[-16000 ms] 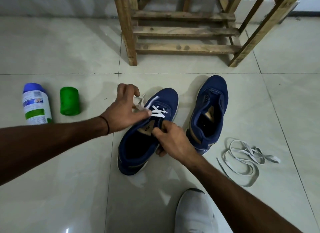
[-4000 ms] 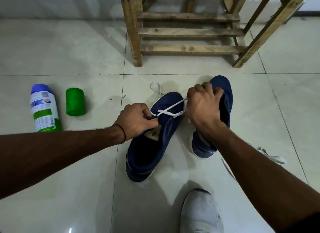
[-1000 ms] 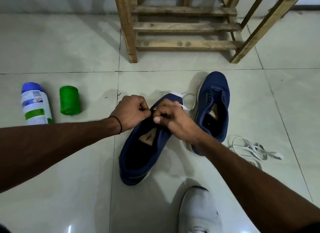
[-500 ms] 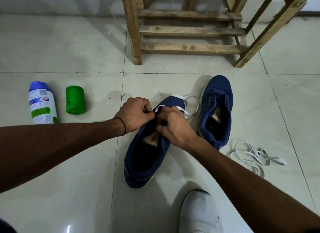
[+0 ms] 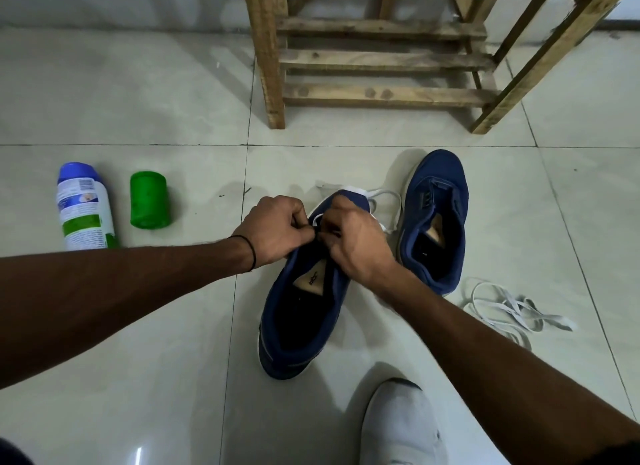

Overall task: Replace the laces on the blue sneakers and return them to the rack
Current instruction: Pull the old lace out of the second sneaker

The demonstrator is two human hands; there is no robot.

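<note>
Pinching the white lace [image 5: 384, 192] over the navy sneaker [image 5: 301, 312], unlaced twin [image 5: 434, 222] at three o'clock, our left hand [image 5: 273, 231] and right hand [image 5: 356, 245] meet, apart four seconds ago.

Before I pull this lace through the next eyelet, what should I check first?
1. Grip: left hand and right hand both pinch the white lace over the near sneaker: ok.
2. Slack: a loop of it lies loose by the toe: ok.
3. Rows already laced: hidden under the hands: cannot tell.
4. Second sneaker laced: no lace in it: not ok.
5. Spare lace ready: lying on the floor beside the second sneaker: ok.
</note>
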